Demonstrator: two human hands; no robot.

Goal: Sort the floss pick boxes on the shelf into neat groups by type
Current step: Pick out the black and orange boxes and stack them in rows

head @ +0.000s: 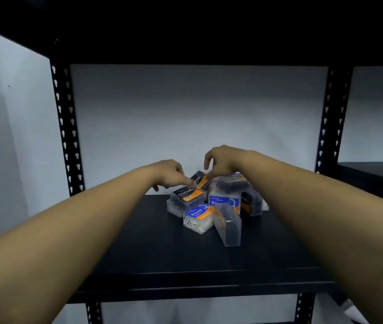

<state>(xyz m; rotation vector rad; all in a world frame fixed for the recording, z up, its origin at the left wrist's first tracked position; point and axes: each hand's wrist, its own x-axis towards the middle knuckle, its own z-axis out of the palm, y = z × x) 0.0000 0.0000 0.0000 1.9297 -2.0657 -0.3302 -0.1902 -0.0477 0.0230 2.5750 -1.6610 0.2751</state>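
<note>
On the black shelf (139,253), mid-depth: floss pick boxes (211,206) lie unsorted, one mixed heap.
Nearest clear box (229,226) points long axis toward viewer; Round box (198,218) skewed; Charcoal box (187,197) angled. Left hand (170,175) fingertip touches Charcoal box, grip loose; right hand (223,163) curled, hold unclear.

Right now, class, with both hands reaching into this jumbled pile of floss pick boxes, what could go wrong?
1. The boxes lie heaped; pulling the rear Charcoal box may topple the box lying on top of the pile.
2. The front Round box sits tilted and could slide along the shelf.
</note>
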